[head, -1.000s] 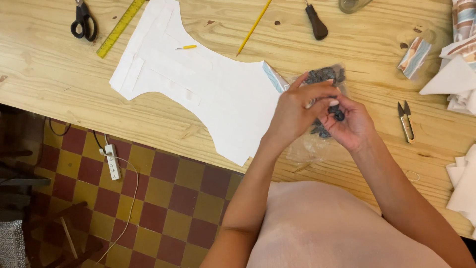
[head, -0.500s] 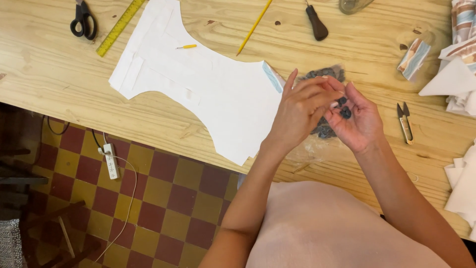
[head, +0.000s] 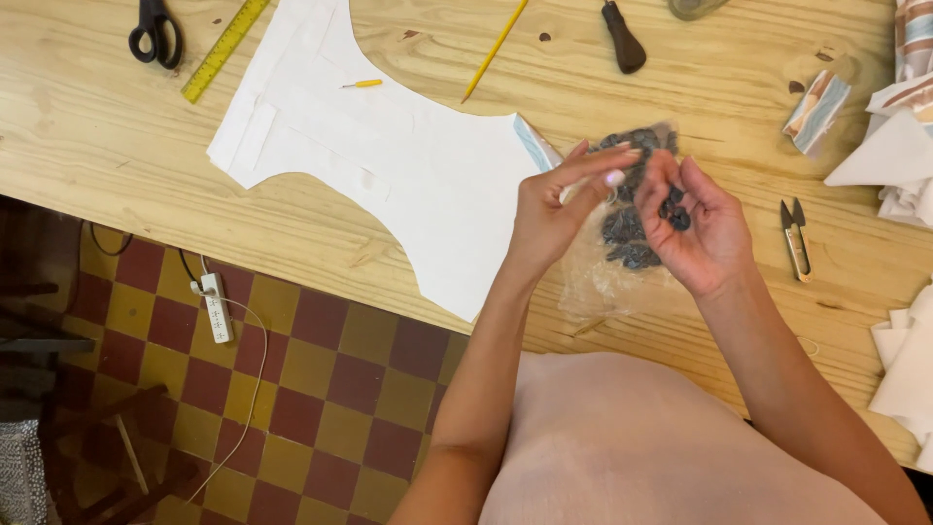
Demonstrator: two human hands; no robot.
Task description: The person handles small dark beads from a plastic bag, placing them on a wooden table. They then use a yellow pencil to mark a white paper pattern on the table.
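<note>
A clear plastic bag [head: 612, 272] of several dark buttons [head: 627, 238] lies on the wooden table [head: 408, 58] under both hands. My left hand [head: 554, 209] hovers over the bag with fingers pinched near its opening; whether it grips the plastic I cannot tell. My right hand [head: 700, 233] is cupped palm up and holds a few dark buttons [head: 673, 206] in its fingers. A white cut fabric piece [head: 389, 160] lies flat just left of my left hand.
Black scissors [head: 154, 29] and a yellow ruler [head: 224, 49] lie at the far left. A yellow pencil [head: 496, 49], a dark-handled awl [head: 622, 39], thread snips [head: 797, 238] and fabric scraps [head: 899, 146] sit around. A power strip [head: 216, 306] lies on the checkered floor.
My two hands have parted slightly over the bag. My right hand has opened into a cup with buttons in it, and the bag lies lower on the table.
</note>
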